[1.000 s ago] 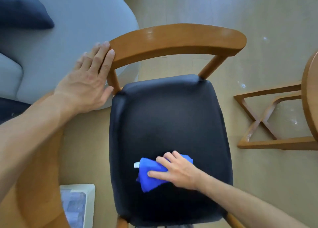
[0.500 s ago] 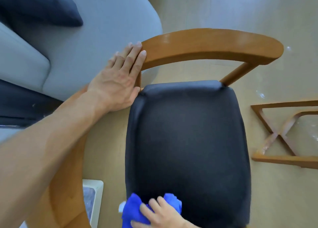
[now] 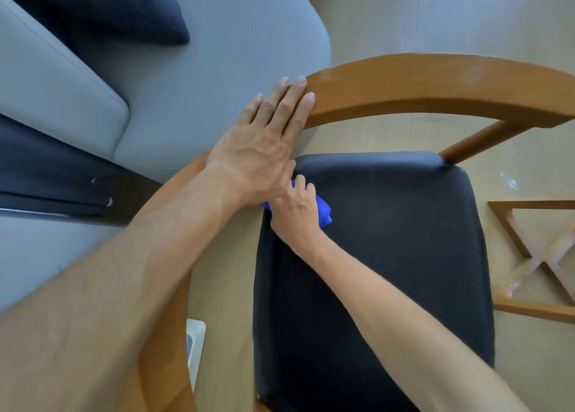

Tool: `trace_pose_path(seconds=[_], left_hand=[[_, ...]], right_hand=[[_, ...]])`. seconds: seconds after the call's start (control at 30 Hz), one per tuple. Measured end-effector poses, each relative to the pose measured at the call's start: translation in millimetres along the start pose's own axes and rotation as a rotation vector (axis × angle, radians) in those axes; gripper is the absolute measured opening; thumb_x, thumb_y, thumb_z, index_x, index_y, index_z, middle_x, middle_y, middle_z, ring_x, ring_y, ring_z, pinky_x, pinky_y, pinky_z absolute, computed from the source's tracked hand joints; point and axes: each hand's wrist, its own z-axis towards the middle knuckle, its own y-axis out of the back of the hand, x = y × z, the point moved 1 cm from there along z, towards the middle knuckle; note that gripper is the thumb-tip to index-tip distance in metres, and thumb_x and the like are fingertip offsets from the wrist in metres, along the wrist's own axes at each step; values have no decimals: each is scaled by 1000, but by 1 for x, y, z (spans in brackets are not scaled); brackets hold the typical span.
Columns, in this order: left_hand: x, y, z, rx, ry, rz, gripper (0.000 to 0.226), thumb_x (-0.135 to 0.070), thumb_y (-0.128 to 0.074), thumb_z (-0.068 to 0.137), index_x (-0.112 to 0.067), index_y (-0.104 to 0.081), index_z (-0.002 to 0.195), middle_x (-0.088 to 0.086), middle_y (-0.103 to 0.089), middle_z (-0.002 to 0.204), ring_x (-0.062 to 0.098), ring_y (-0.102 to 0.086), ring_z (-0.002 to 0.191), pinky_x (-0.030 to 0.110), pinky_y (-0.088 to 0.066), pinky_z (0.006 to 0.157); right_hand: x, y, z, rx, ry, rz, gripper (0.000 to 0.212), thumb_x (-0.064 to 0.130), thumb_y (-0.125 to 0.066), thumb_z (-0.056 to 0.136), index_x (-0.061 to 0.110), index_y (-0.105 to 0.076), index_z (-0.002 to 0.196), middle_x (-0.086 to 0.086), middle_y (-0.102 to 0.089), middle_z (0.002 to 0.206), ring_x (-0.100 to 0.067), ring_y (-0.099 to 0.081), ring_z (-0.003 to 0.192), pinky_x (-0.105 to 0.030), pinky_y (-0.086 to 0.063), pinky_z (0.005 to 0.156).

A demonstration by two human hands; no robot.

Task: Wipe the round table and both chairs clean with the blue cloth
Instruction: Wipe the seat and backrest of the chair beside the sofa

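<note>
A wooden chair with a curved backrest [image 3: 435,85] and a black padded seat [image 3: 389,256] fills the middle of the head view. My left hand [image 3: 264,144] rests flat on the left end of the backrest, fingers together. My right hand [image 3: 294,209] presses the bunched blue cloth [image 3: 323,209] onto the seat's far left corner, just under my left hand. Most of the cloth is hidden by my right hand. The curved wooden edge under my left forearm [image 3: 168,365] may be the round table.
A grey sofa [image 3: 202,78] with a dark blue cushion [image 3: 118,10] stands close at the left. A wooden cross-shaped base [image 3: 535,256] lies on the light floor at the right. A small white box [image 3: 196,346] sits on the floor beside the seat.
My right hand has slid the blue cloth from the seat's near edge up to its far left corner. The view has shifted, so the chair sits lower and further right.
</note>
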Motion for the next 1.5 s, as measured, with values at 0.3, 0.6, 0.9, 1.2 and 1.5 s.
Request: trace_pose_path(seconds=[0.3,0.6,0.9,1.2,1.5], left_hand=[[2,2,0,7,-1,-24,78,-39,-24,92,-7,19,148,13,18,160,30,11,148,43,0,120],[3,2,1,-1,-6,-4,83,-34,-44,92,-5,6,152,15,10,161,31,5,149,47,-4,120],[3,1,1,-7,-15,17,84,-32,-46,92,-4,6,152,15,8,161,32,5,148,47,-4,119],[1,5,0,-17,-5,12,83,-33,-47,93,-5,4,152,15,7,161,31,4,148,45,-3,119],[0,7,0,-15,-8,-4,78,-35,-34,91,-3,2,152,17,4,161,33,1,148,48,-6,118]], right_hand=[[13,9,-229,176,276,466,64,83,-44,53,22,-39,30,7,-22,34,-11,-18,33,-21,-11,41],[-207,29,-115,136,-145,56,58,27,-75,75,23,-58,130,-19,-55,117,-38,-52,85,-44,-50,65],[-188,12,-131,56,-497,-185,73,57,-64,78,27,-42,140,-22,-44,133,-39,-46,103,-44,-42,70],[-191,8,-134,55,-388,-211,62,47,-60,85,17,-47,137,-25,-52,125,-39,-54,93,-45,-48,67],[-119,14,-200,14,-212,148,55,10,-71,56,14,-67,110,-15,-59,86,-31,-51,62,-35,-45,46]])
